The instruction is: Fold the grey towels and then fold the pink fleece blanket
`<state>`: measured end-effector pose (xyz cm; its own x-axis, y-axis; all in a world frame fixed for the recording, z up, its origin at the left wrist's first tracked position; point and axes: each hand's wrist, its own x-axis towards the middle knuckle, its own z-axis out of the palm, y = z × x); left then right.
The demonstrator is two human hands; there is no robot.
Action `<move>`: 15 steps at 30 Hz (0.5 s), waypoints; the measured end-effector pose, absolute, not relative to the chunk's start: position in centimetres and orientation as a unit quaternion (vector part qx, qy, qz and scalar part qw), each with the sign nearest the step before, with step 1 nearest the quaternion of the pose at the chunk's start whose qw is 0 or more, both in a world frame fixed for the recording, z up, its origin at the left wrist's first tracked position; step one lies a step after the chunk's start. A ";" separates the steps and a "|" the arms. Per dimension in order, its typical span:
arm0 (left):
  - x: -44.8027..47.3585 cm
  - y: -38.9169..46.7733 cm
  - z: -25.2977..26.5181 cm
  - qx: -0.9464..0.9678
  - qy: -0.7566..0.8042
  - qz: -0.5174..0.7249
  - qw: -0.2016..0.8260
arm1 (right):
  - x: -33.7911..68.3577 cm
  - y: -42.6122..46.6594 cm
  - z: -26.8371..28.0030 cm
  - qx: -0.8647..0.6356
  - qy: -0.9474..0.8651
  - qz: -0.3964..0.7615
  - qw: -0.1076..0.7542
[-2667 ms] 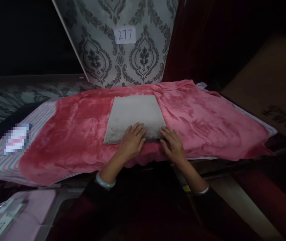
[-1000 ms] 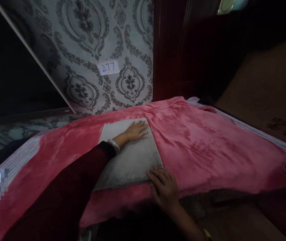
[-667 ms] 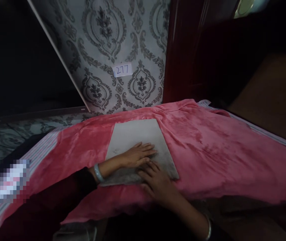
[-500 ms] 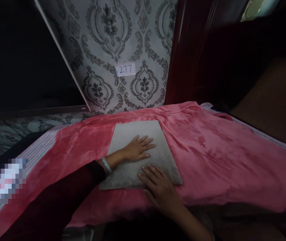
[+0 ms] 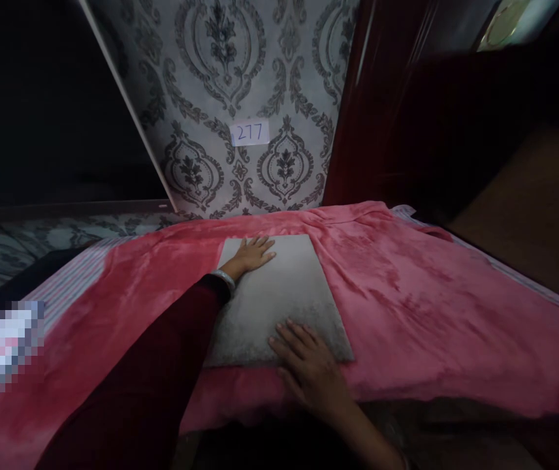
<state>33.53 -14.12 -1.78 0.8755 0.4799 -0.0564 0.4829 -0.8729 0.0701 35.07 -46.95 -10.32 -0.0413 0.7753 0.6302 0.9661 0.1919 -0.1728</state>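
Head view: the grey fabric piece [image 5: 287, 287] is lying flat at centre frame, its long axis staying unclear. The left hand [image 5: 253, 253] is resting open, fingers spread, on its upper-left part; the right hand [image 5: 315, 367], also open, is covering its lower-right edge. Beneath, a pink blanket [image 5: 407, 313] is spreading outward.

Left grip [image 5: 256, 253] has moved to far-left part of grey cloth [image 5: 284, 294]

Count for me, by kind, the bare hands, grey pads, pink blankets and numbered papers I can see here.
Hands: 2, the left hand and the right hand
Grey pad: 1
Pink blanket: 1
Numbered paper: 1
Total: 5
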 end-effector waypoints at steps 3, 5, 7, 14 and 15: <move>31.8 -16.4 -0.9 0.963 0.267 -0.033 0.031 | 35.3 -47.0 -10.3 -0.614 -0.709 -0.150 0.313; 29.7 -18.5 -0.7 0.970 0.240 -0.026 0.037 | 35.4 -47.1 -10.3 -0.612 -0.710 -0.145 0.315; 27.0 -20.9 -1.1 0.979 0.195 -0.020 0.050 | 35.4 -47.2 -10.2 -0.615 -0.709 -0.135 0.319; 18.2 -26.6 -4.2 0.984 0.160 0.006 0.073 | 35.0 -47.9 -10.2 -0.638 -0.704 -0.129 0.284; 17.6 -26.6 -4.5 0.982 0.175 0.013 0.072 | 35.0 -48.1 -10.3 -0.642 -0.703 -0.129 0.278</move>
